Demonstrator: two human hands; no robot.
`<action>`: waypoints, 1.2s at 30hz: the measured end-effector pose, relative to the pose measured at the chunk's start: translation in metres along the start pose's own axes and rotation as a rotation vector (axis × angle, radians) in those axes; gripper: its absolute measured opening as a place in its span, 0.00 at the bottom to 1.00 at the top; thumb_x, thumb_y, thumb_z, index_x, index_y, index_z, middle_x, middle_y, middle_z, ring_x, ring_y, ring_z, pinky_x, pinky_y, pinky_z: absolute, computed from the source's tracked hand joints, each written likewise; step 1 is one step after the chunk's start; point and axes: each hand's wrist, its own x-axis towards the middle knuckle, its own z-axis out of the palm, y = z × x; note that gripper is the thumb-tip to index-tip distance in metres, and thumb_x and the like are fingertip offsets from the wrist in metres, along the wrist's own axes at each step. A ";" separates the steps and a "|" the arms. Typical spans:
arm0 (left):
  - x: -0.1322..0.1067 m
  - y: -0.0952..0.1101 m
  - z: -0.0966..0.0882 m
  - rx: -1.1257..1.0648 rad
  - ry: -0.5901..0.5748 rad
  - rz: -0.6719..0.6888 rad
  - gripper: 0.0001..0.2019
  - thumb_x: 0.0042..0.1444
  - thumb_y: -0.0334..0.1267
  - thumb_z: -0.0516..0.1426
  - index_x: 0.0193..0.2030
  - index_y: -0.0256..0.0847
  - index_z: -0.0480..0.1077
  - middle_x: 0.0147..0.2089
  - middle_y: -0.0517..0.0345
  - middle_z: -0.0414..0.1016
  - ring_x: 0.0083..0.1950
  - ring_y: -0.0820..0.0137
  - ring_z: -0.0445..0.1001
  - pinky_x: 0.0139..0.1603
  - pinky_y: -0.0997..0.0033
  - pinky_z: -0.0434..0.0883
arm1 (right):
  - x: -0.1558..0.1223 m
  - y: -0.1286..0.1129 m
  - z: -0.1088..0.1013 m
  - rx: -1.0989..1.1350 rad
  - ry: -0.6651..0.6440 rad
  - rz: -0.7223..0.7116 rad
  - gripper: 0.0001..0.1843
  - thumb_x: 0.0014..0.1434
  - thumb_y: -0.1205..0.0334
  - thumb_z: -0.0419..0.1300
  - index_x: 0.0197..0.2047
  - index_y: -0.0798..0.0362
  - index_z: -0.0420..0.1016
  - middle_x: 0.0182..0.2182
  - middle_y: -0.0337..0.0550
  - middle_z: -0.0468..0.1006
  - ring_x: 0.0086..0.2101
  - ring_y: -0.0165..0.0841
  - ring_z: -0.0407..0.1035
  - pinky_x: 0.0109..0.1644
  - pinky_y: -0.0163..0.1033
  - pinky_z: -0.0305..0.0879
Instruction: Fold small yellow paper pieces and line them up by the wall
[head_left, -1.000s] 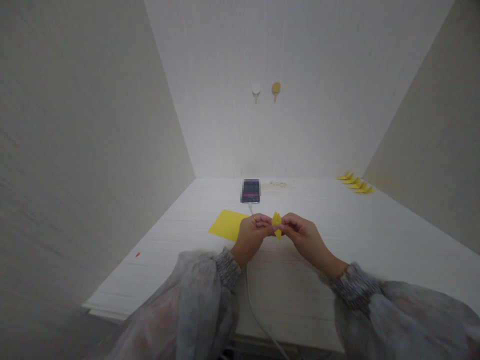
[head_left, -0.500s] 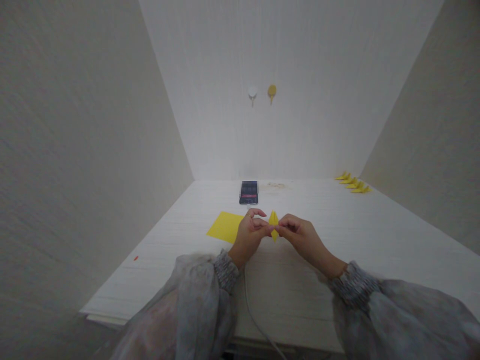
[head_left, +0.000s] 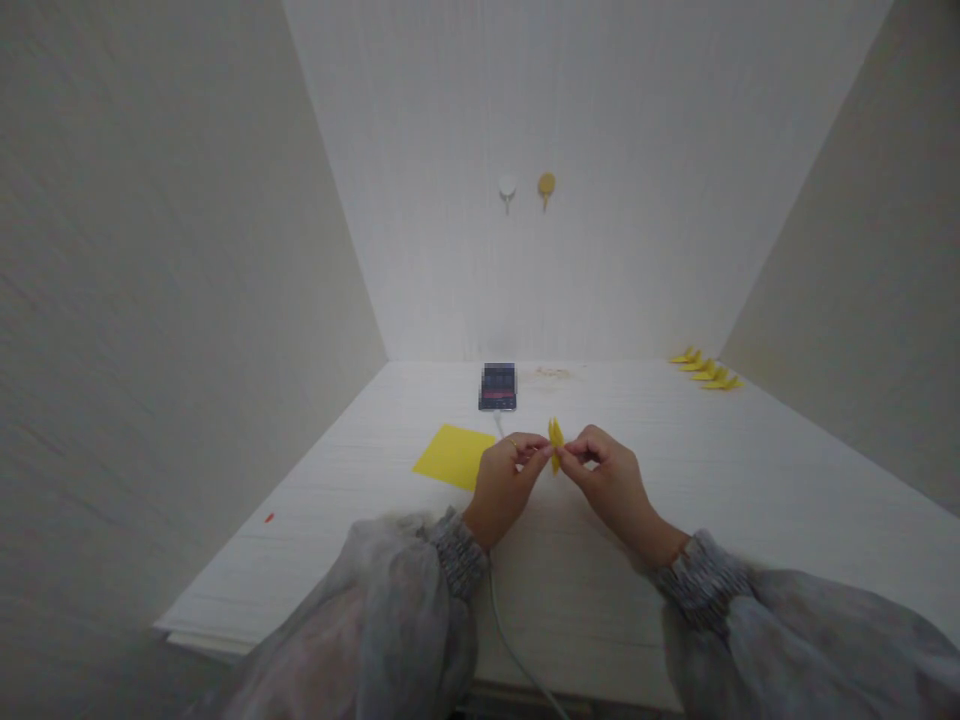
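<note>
Between my two hands is a small piece of folded yellow paper, narrow and pointed, turned nearly edge-on to me. My left hand pinches its left side with thumb and fingers. On the opposite side, my right hand grips it between thumb and index finger. A flat yellow paper sheet lies on the table left of my left hand, which hides part of its right edge.
A phone lies near the back wall, with a white cable running toward me under my left arm. Several folded yellow paper pieces stand in a row at the back right. An orange scrap is at the left.
The folded paper has turned from showing a wider diamond face to a narrow edge, and shifted slightly right. My left fingers have closed in on it.
</note>
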 end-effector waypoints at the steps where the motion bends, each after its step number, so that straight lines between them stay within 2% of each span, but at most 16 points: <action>1: -0.001 0.002 0.000 0.016 -0.004 0.003 0.10 0.48 0.43 0.54 0.33 0.40 0.71 0.32 0.56 0.74 0.33 0.70 0.70 0.36 0.72 0.66 | 0.000 0.000 0.000 -0.009 -0.005 -0.016 0.09 0.49 0.60 0.57 0.20 0.52 0.65 0.19 0.37 0.64 0.21 0.28 0.61 0.23 0.33 0.57; 3: -0.002 0.005 0.001 -0.014 -0.015 -0.017 0.11 0.47 0.43 0.54 0.35 0.41 0.72 0.33 0.57 0.74 0.34 0.70 0.70 0.37 0.72 0.66 | 0.000 0.002 0.000 -0.004 -0.038 -0.055 0.07 0.50 0.60 0.56 0.23 0.52 0.67 0.21 0.39 0.66 0.23 0.29 0.62 0.26 0.34 0.60; 7: 0.000 0.003 0.003 -0.220 -0.047 -0.111 0.12 0.45 0.43 0.56 0.36 0.40 0.72 0.32 0.58 0.75 0.32 0.71 0.71 0.36 0.74 0.67 | 0.000 0.004 0.000 0.040 -0.115 -0.163 0.06 0.54 0.63 0.53 0.28 0.52 0.70 0.26 0.42 0.70 0.29 0.31 0.65 0.33 0.36 0.63; 11: 0.004 -0.002 0.005 -0.375 -0.005 -0.209 0.12 0.41 0.41 0.58 0.33 0.36 0.72 0.29 0.58 0.74 0.29 0.74 0.70 0.33 0.74 0.68 | 0.001 0.005 0.000 0.058 -0.126 -0.224 0.05 0.54 0.66 0.52 0.30 0.52 0.70 0.27 0.41 0.69 0.30 0.31 0.65 0.34 0.37 0.63; 16: 0.004 0.000 0.005 -0.492 0.036 -0.293 0.13 0.38 0.38 0.60 0.32 0.34 0.72 0.29 0.59 0.73 0.28 0.75 0.70 0.35 0.71 0.70 | -0.001 0.007 0.002 0.096 -0.075 -0.125 0.01 0.52 0.65 0.55 0.30 0.53 0.66 0.26 0.40 0.67 0.27 0.29 0.63 0.31 0.36 0.63; 21: 0.003 0.000 0.005 -0.499 -0.035 -0.245 0.13 0.42 0.39 0.58 0.36 0.35 0.71 0.32 0.57 0.74 0.32 0.73 0.71 0.38 0.70 0.70 | -0.003 0.014 0.005 0.247 -0.064 -0.013 0.11 0.50 0.62 0.57 0.38 0.51 0.62 0.27 0.39 0.67 0.27 0.29 0.65 0.30 0.35 0.64; 25: 0.004 -0.003 0.006 -0.579 -0.045 -0.187 0.16 0.43 0.37 0.58 0.40 0.37 0.64 0.29 0.59 0.73 0.31 0.74 0.72 0.36 0.70 0.70 | -0.002 0.018 0.006 0.358 -0.093 0.042 0.12 0.49 0.61 0.58 0.38 0.51 0.64 0.27 0.39 0.66 0.27 0.29 0.64 0.31 0.35 0.64; 28: 0.003 -0.004 0.005 -0.613 -0.057 -0.155 0.15 0.43 0.36 0.58 0.37 0.38 0.60 0.27 0.61 0.72 0.28 0.75 0.71 0.35 0.70 0.70 | -0.002 0.020 0.007 0.469 -0.119 0.097 0.11 0.47 0.61 0.59 0.36 0.51 0.65 0.26 0.38 0.66 0.27 0.28 0.63 0.30 0.35 0.63; 36: 0.003 -0.002 0.003 -0.552 -0.055 -0.192 0.11 0.40 0.32 0.59 0.32 0.35 0.64 0.27 0.61 0.70 0.27 0.78 0.70 0.32 0.77 0.69 | -0.001 0.016 0.005 0.693 -0.171 0.208 0.09 0.45 0.64 0.61 0.32 0.52 0.66 0.23 0.34 0.66 0.23 0.25 0.62 0.26 0.31 0.62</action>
